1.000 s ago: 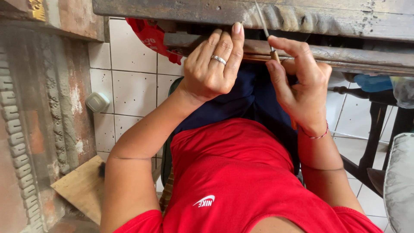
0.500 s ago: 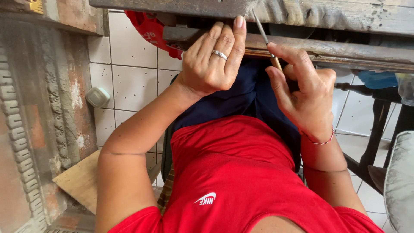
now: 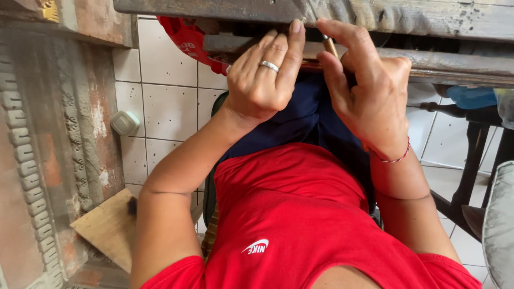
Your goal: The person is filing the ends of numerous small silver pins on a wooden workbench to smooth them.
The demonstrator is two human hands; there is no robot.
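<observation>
My right hand (image 3: 369, 91) pinches a thin tool with a brown wooden handle (image 3: 329, 45) between thumb and fingers, its tip up against the worn wooden workbench edge (image 3: 428, 16). My left hand (image 3: 262, 80), with a silver ring on one finger, rests curled on the lower wooden rail (image 3: 460, 59), its fingertips beside the tool. Both hands are close together above my lap, over dark blue trousers and a red shirt.
A carved, weathered wooden panel (image 3: 53, 139) stands at the left. A small wooden board (image 3: 110, 227) lies on the white tiled floor (image 3: 166, 101). Red cloth (image 3: 187, 37) hangs under the bench. Dark furniture legs (image 3: 474, 155) and a grey cushion (image 3: 500, 225) are at the right.
Both hands have moved up closer to the bench edge, and the right hand has tilted the tool more upright. The view has shifted nearer to the hands.
</observation>
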